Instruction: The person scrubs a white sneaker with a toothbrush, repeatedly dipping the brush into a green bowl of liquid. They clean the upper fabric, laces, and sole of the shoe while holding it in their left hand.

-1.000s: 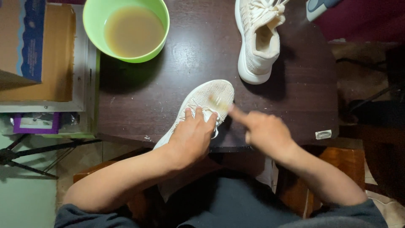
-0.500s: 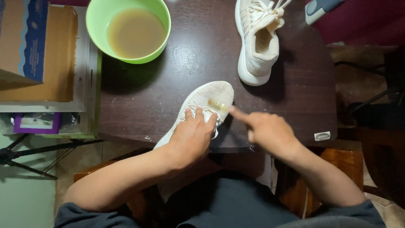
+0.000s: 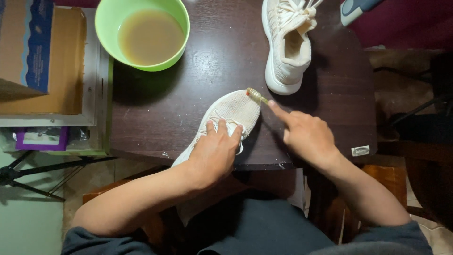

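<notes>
you're mid-scrub: left hand (image 3: 214,151) presses the white knit sneaker (image 3: 231,115) against the table edge (image 3: 155,118), right hand (image 3: 306,134) grips the toothbrush (image 3: 257,96) at its toe. next, short, firm strokes.

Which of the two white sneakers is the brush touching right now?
The near sneaker, pinned under the left hand; the right hand holds the small brush at its toe. The far sneaker lies untouched.

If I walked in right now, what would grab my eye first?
Likely the pale sneaker at the dark table's near edge, pinned by the left hand while the right hand presses a small brush to its toe. Next, the green bowl of murky brown liquid at far left, and a second sneaker at far right.
</notes>
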